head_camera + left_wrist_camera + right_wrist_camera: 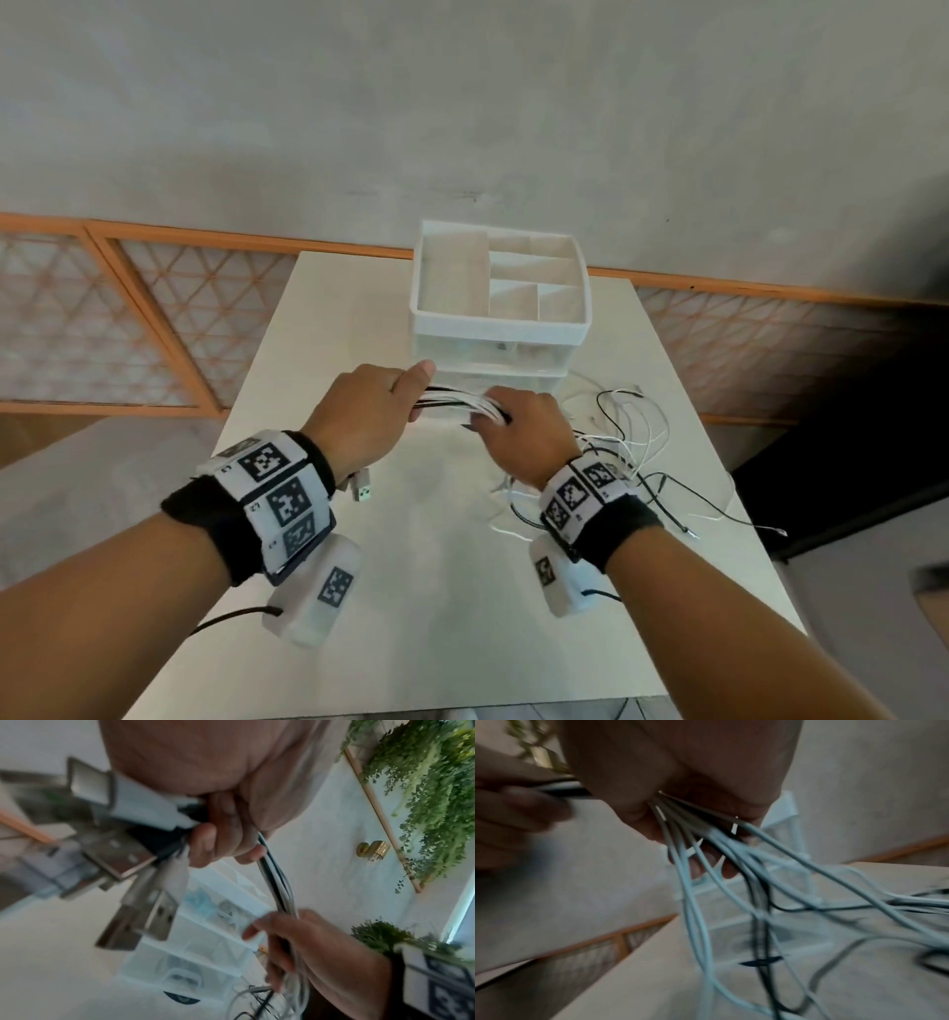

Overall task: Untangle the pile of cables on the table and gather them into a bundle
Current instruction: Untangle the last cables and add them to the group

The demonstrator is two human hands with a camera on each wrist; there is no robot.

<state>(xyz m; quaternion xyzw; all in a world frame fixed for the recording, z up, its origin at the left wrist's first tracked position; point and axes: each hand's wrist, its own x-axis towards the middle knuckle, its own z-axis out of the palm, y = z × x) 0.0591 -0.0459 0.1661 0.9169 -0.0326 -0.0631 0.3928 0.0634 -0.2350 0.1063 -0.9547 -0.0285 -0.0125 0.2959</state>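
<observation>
Head view: left hand (365, 411) and right hand (524, 437), fingers curled, both grasp one bunch of white and black cables (462, 402) above the table (436, 591); cable count indeterminate. One drawer organizer (500, 298) behind.

White table (436, 565): drawer organizer (500, 318), loose cables (631, 447)

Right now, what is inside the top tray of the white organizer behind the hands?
The organizer's top tray shows only bare white compartments. The near wall hides the front floor. Both hands hold cables.
</observation>
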